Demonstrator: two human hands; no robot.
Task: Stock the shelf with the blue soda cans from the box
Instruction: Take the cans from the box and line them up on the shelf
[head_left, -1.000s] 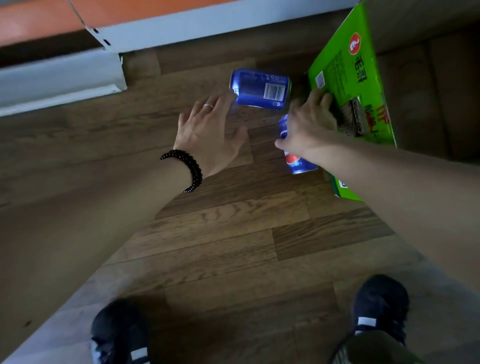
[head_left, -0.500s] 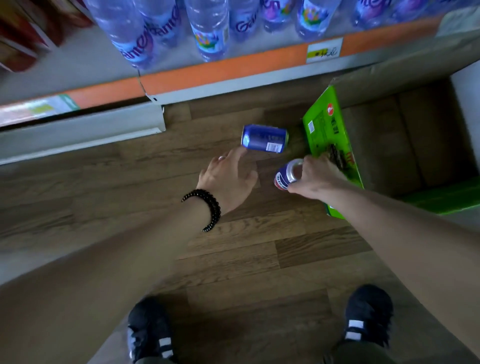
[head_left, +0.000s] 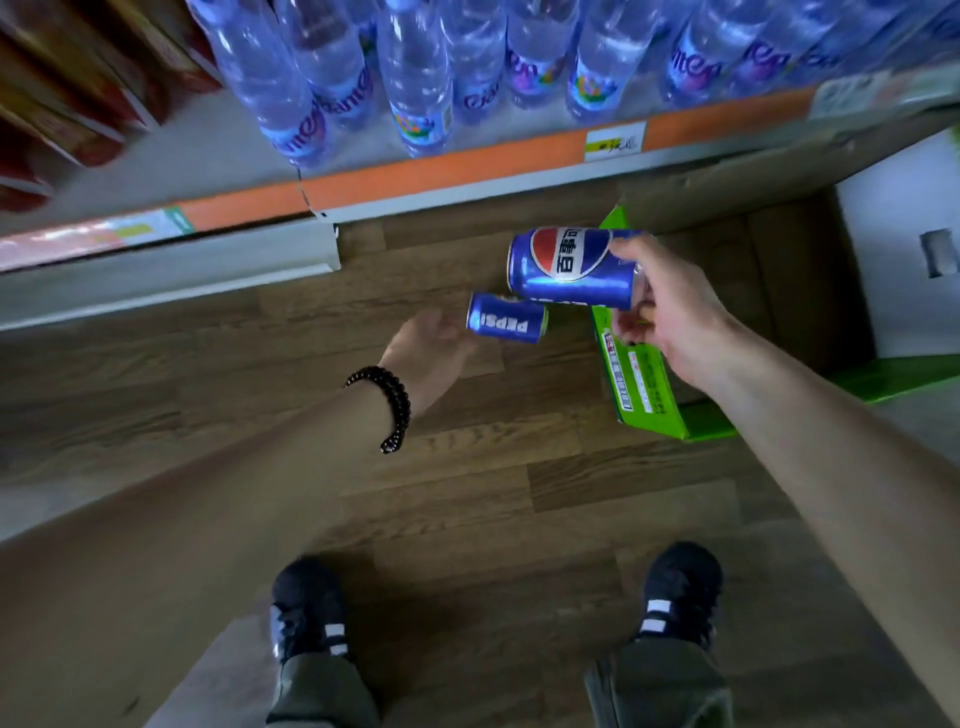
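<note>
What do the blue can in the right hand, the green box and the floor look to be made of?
Held can: likely thin metal with glossy printed blue coating; a sharp highlight runs along it.
Green box: cardboard, printed glossy green outside, plain matte brown inside.
Floor: wood-look planks with visible grain and seams; real wood or laminate cannot be told.

I stood on a wood-plank floor. On it lay a small blue soda can on its side, and a green box just right of it. The shelf carried water bottles.
</note>
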